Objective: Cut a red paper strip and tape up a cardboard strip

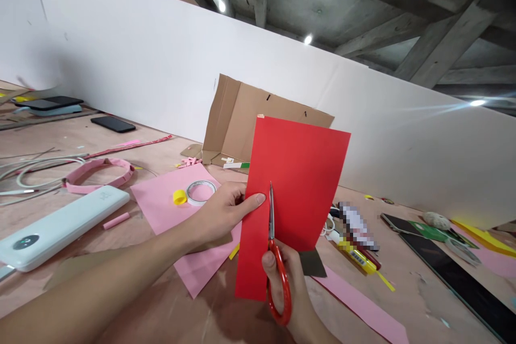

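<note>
A red paper sheet (298, 188) stands upright in front of me, above the table. My left hand (226, 212) pinches its left edge, thumb on the front. My right hand (288, 279) grips red-handled scissors (276, 263). Their blades point up and sit partway into the sheet from its lower edge. A pink paper sheet (169, 201) lies flat under my left hand.
A roll of tape (200, 192) and a yellow scrap (179, 196) rest on the pink sheet. An open cardboard box (237, 118) leans on the white wall. A white power bank (60, 228), cables, a pink paper ring (99, 174), phones and pens lie around.
</note>
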Action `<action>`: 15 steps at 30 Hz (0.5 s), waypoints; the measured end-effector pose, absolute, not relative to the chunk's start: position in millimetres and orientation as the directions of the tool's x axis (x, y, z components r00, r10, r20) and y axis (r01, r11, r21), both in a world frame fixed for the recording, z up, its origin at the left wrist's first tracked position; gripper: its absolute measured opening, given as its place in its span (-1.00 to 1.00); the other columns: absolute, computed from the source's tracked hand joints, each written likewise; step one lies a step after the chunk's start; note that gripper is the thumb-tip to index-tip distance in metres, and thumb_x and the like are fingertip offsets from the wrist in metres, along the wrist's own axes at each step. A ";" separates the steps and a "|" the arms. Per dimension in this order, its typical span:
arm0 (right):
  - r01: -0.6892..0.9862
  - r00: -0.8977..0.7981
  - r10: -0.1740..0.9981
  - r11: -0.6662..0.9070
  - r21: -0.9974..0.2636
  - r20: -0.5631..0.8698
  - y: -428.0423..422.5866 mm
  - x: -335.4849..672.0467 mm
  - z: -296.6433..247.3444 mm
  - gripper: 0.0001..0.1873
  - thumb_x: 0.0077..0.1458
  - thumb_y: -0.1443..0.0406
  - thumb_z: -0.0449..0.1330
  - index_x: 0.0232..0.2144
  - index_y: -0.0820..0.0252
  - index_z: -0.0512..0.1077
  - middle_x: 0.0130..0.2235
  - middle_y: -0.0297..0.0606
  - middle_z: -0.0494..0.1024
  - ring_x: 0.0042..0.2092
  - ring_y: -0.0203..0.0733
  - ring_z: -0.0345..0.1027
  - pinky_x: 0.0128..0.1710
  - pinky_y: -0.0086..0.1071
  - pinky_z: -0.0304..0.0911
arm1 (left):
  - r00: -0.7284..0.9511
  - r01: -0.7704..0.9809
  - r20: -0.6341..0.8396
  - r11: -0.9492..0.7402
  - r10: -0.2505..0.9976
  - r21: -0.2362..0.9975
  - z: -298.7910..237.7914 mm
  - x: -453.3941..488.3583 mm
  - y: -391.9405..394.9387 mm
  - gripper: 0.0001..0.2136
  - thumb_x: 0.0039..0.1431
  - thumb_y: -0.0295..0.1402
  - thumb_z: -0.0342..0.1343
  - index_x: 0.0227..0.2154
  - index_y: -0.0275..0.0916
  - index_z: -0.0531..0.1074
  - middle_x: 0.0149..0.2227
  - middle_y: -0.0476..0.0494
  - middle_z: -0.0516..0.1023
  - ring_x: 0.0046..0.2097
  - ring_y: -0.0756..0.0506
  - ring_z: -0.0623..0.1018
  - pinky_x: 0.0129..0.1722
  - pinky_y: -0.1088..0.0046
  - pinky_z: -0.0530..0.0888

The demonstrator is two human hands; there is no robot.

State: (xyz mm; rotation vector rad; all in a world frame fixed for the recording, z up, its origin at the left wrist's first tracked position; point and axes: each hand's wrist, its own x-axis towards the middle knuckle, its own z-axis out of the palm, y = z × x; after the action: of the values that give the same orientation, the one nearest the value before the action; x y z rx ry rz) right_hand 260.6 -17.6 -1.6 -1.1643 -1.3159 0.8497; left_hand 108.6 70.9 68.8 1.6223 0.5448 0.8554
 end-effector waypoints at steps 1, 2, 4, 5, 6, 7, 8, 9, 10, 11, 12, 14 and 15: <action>0.134 0.103 0.960 0.245 -0.960 0.259 -17.7 260.9 -3.1 -0.31 0.08 -0.31 0.18 -0.56 0.19 0.31 -0.58 -0.39 0.23 -0.53 -0.34 0.02 -0.57 -0.46 0.07 | 0.626 -0.099 0.239 -0.228 0.742 0.969 68.7 108.7 70.7 -0.61 0.38 -0.06 0.08 -0.46 -0.24 0.41 -0.48 0.05 0.39 -0.47 0.05 0.29 -0.48 0.52 0.20; 0.119 0.092 0.964 0.237 -0.964 0.249 -17.8 261.3 -4.6 -0.32 0.10 -0.30 0.18 -0.55 0.19 0.32 -0.57 -0.39 0.23 -0.52 -0.34 0.01 -0.56 -0.46 0.07 | 0.628 -0.097 0.238 -0.229 0.741 0.968 68.4 108.8 70.4 -0.61 0.39 -0.06 0.08 -0.45 -0.24 0.41 -0.48 0.04 0.40 -0.46 0.04 0.31 -0.46 0.51 0.22; 0.088 0.080 0.967 0.236 -0.968 0.243 -18.1 262.0 -7.3 -0.33 0.11 -0.29 0.17 -0.53 0.19 0.32 -0.56 -0.39 0.23 -0.51 -0.34 0.01 -0.55 -0.46 0.06 | 0.636 -0.090 0.238 -0.235 0.734 0.968 67.2 109.7 69.8 -0.61 0.39 -0.05 0.06 -0.43 -0.25 0.43 -0.44 0.01 0.44 -0.42 0.02 0.37 -0.42 0.50 0.28; 0.075 0.078 0.966 0.241 -0.968 0.247 -18.4 262.3 -8.2 -0.33 0.11 -0.29 0.17 -0.52 0.18 0.32 -0.56 -0.40 0.23 -0.52 -0.34 0.00 -0.55 -0.45 0.05 | 0.642 -0.084 0.238 -0.242 0.729 0.967 66.1 110.4 69.5 -0.61 0.39 -0.05 0.05 -0.43 -0.25 0.43 -0.42 -0.01 0.46 -0.40 0.00 0.39 -0.40 0.49 0.29; 0.063 0.075 0.965 0.245 -0.967 0.250 -18.6 262.6 -8.7 -0.33 0.11 -0.30 0.16 -0.52 0.18 0.32 -0.57 -0.41 0.21 -0.52 -0.34 -0.01 -0.56 -0.45 0.04 | 0.647 -0.078 0.240 -0.250 0.724 0.965 64.7 111.4 69.4 -0.60 0.39 -0.04 0.05 -0.43 -0.26 0.43 -0.41 -0.03 0.46 -0.39 -0.01 0.40 -0.39 0.48 0.30; 0.053 0.073 0.965 0.247 -0.968 0.250 -19.0 262.9 -8.6 -0.34 0.12 -0.29 0.15 -0.51 0.17 0.31 -0.58 -0.42 0.20 -0.53 -0.35 -0.03 -0.56 -0.46 0.02 | 0.651 -0.071 0.243 -0.260 0.719 0.963 63.1 112.5 69.4 -0.60 0.38 -0.04 0.05 -0.44 -0.26 0.42 -0.42 -0.03 0.45 -0.39 -0.02 0.40 -0.40 0.48 0.30; 0.045 0.070 0.966 0.245 -0.968 0.248 -19.4 263.1 -8.1 -0.35 0.14 -0.28 0.15 -0.51 0.17 0.31 -0.58 -0.43 0.19 -0.54 -0.36 -0.04 -0.57 -0.46 0.00 | 0.653 -0.065 0.246 -0.271 0.716 0.960 61.4 113.7 69.5 -0.60 0.38 -0.04 0.06 -0.45 -0.27 0.41 -0.43 -0.03 0.42 -0.40 -0.01 0.38 -0.41 0.47 0.28; 0.039 0.064 0.968 0.239 -0.970 0.241 -19.8 263.3 -7.0 -0.36 0.16 -0.27 0.14 -0.50 0.17 0.31 -0.58 -0.43 0.20 -0.55 -0.36 -0.03 -0.57 -0.46 -0.01 | 0.653 -0.059 0.250 -0.281 0.715 0.958 59.8 114.9 69.8 -0.59 0.37 -0.04 0.06 -0.46 -0.26 0.39 -0.45 -0.01 0.40 -0.41 -0.01 0.35 -0.43 0.48 0.26; 0.035 0.060 0.970 0.233 -0.972 0.234 -20.1 263.3 -5.5 -0.36 0.17 -0.27 0.13 -0.49 0.17 0.31 -0.58 -0.43 0.21 -0.55 -0.36 -0.02 -0.58 -0.46 -0.03 | 0.652 -0.055 0.254 -0.289 0.715 0.956 58.4 115.9 70.1 -0.59 0.37 -0.04 0.06 -0.47 -0.26 0.38 -0.47 0.00 0.37 -0.43 0.00 0.32 -0.44 0.48 0.24; 0.033 0.056 0.972 0.225 -0.974 0.226 -20.3 263.3 -3.8 -0.36 0.17 -0.27 0.13 -0.49 0.17 0.32 -0.58 -0.41 0.23 -0.55 -0.35 0.01 -0.58 -0.45 -0.03 | 0.650 -0.053 0.258 -0.296 0.715 0.954 57.2 116.7 70.4 -0.59 0.37 -0.04 0.05 -0.47 -0.26 0.36 -0.48 0.01 0.35 -0.44 0.00 0.30 -0.45 0.48 0.22; 0.033 0.052 0.974 0.217 -0.976 0.218 -20.3 263.2 -2.0 -0.34 0.15 -0.29 0.13 -0.49 0.18 0.32 -0.58 -0.40 0.26 -0.54 -0.33 0.04 -0.58 -0.45 -0.02 | 0.650 -0.054 0.262 -0.301 0.713 0.952 56.4 117.3 70.7 -0.59 0.37 -0.04 0.05 -0.48 -0.26 0.36 -0.48 0.02 0.33 -0.44 0.01 0.29 -0.46 0.48 0.21; 0.037 0.052 0.978 0.202 -0.979 0.204 -19.7 262.7 1.3 -0.32 0.10 -0.32 0.15 -0.51 0.18 0.31 -0.58 -0.38 0.27 -0.54 -0.32 0.06 -0.57 -0.44 -0.01 | 0.656 -0.061 0.271 -0.308 0.705 0.949 56.0 117.8 71.0 -0.59 0.38 -0.04 0.04 -0.48 -0.26 0.35 -0.49 0.02 0.32 -0.44 0.01 0.28 -0.47 0.49 0.21; 0.038 0.057 0.979 0.194 -0.980 0.196 -19.2 262.5 2.5 -0.31 0.08 -0.33 0.16 -0.52 0.18 0.30 -0.58 -0.38 0.27 -0.54 -0.33 0.05 -0.57 -0.45 -0.01 | 0.658 -0.066 0.275 -0.309 0.701 0.949 56.2 117.8 71.1 -0.59 0.38 -0.05 0.03 -0.49 -0.25 0.34 -0.49 0.03 0.31 -0.45 0.01 0.28 -0.47 0.49 0.20</action>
State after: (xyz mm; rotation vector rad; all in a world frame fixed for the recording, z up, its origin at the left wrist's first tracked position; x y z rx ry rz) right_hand 262.5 -19.2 2.5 -1.1144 -1.2752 1.0044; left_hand 117.8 71.1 56.2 1.7283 0.5160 0.8334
